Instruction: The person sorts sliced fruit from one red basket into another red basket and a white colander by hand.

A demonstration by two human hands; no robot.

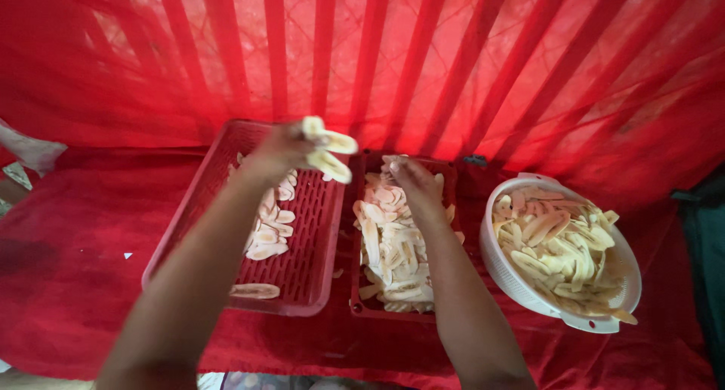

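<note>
Trays (310,269) left; bowl (521,284) right

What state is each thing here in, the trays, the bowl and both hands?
Left hand: raised, holding a few banana slices.
Right hand: down on the sliced pile in the middle tray.
Left red tray: sparsely filled, slices in a row.
Middle red tray: heaped with slices.
White colander bowl: nearly full of slices.

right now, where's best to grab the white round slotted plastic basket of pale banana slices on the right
Probably by the small flat handle tabs on the white round slotted plastic basket, near edge and far edge, one hand from each side. It is heaped with pale banana slices, so a grip over the rim would press on them.
</note>
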